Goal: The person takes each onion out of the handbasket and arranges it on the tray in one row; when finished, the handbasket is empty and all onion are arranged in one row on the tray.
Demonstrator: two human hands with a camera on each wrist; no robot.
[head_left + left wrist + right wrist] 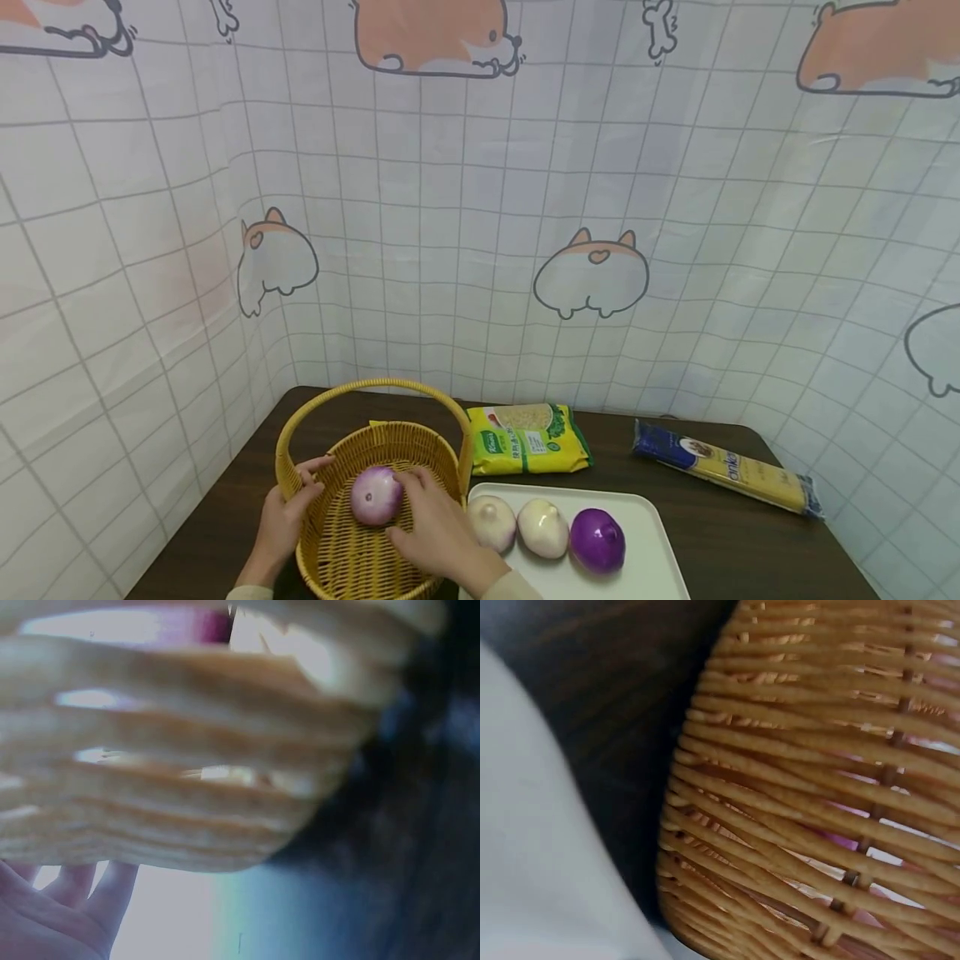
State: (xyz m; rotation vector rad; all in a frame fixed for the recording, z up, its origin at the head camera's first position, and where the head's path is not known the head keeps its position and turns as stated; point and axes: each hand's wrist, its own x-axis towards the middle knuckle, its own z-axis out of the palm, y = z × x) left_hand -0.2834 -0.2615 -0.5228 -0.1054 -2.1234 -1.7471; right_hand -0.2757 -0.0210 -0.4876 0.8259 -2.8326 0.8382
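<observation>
Had an onion (372,497) in the basket (348,565), firm and slick by its looks, best cupped round its middle. Gripped the basket with left hand (283,512); had right hand (437,523) at the onion, too hidden to tell whether pinching.

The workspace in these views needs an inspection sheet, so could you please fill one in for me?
Surface: dark tabletop, wood-like.
Things in hand: wicker basket with a purple-and-white onion inside; to its right, a white tray bearing a left white onion, a middle white onion and a deep purple onion.
Clutter: yellow-green packet behind the tray; blue-and-yellow pack farther right.
Hands: left hand touches the basket's rim; right hand reaches inside, fingers at the onion, grip unclear.
Cables: nothing seen.
Surroundings: white gridded curtain with cartoon dogs.
</observation>
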